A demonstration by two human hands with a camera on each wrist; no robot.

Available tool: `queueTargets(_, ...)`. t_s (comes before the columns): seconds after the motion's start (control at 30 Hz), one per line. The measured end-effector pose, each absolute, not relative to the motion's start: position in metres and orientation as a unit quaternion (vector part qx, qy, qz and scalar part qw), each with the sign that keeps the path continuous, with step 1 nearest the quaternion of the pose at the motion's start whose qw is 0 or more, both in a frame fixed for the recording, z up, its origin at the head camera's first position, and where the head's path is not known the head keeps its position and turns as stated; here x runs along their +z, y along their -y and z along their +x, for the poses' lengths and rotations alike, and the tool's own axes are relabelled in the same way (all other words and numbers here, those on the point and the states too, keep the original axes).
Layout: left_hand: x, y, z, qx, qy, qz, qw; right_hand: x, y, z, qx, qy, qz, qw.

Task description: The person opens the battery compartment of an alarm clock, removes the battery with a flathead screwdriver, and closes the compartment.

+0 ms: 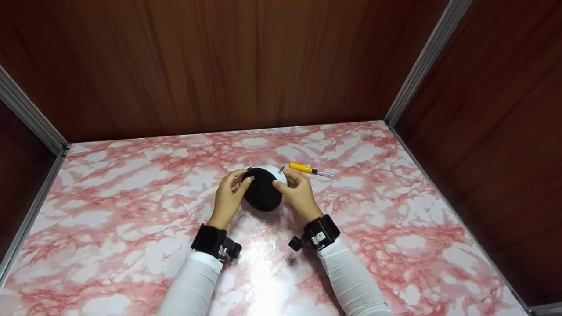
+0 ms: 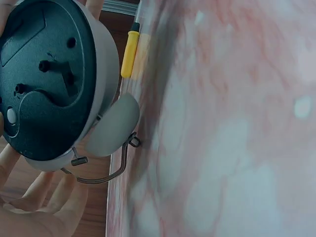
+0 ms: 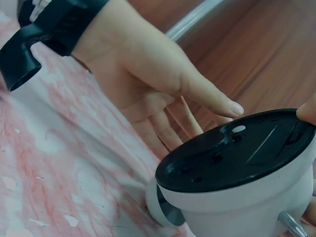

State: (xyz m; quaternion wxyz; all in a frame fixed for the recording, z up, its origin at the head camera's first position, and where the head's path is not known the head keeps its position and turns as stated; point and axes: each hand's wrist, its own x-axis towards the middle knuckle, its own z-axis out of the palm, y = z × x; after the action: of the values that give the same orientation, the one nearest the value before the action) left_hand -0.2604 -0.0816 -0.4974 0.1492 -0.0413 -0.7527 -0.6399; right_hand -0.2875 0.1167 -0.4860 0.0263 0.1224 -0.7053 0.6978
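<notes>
A white twin-bell alarm clock (image 1: 263, 193) is held above the table, its black back turned up toward the head camera. My left hand (image 1: 229, 193) grips one side, with the thumb (image 3: 307, 112) on the back's rim. My right hand (image 1: 302, 196) is curled around the other side; its thumb lies near a white button (image 2: 11, 116) on the back, and its fingers are partly hidden behind the clock. Small knobs (image 2: 44, 65) stand on the back. A rounded bell (image 2: 116, 126), a wire handle (image 2: 106, 178) and a metal foot (image 3: 292, 224) show around the white body.
A screwdriver with a yellow handle (image 1: 300, 167) and a clear pinkish end lies just beyond my right hand. The table (image 1: 131, 210) has a red-and-white marbled top. Brown wood-grain panels (image 1: 219, 66) with metal corner strips enclose its back and sides.
</notes>
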Motion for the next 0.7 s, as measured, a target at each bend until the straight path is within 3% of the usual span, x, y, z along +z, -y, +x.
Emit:
queueTargets(0.2,-0.497,0.082,-0.260,-0.628,0.764,-0.035,0.144,-0.493,-0.119,-0.291,0.727,0.683,0.074,-0.016)
queueTargets(0.4,-0.500,0.082,-0.258,-0.607,0.784,-0.052,0.119,-0.498,-0.122,-0.295,0.718,0.693,0.058,-0.024)
queueTargets(0.57,-0.505,0.084,-0.260,-0.563,0.813,-0.076,0.129,-0.498,-0.123,-0.298,0.724,0.687,0.057,-0.035)
queueTargets(0.7,-0.508,0.084,-0.258,-0.550,0.823,-0.047,0.132,-0.500,-0.120,-0.300,0.750,0.657,0.050,-0.049)
